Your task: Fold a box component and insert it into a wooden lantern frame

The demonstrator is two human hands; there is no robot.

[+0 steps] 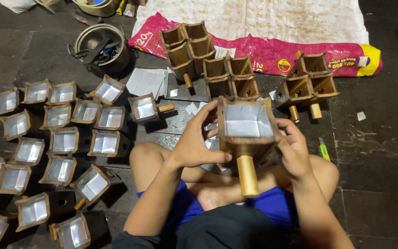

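Item in hand: wooden funnel box (247, 131), foil-lined, peg handle pointing toward the lap. Left hand (194, 143) and right hand (293, 150) are each closed around a side wall. Judgement: steady grip, press foil flat into corners. Left: lined boxes (61, 138). Beyond: unlined boxes (229, 76), foil sheets (147, 82), pink sack (272, 55).

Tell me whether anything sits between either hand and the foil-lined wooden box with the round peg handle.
Nothing visible does. The left hand and right hand both already touch the sides of the square wooden funnel-shaped box lined with silvery foil, held above the lap, with its round wooden peg pointing toward the person.
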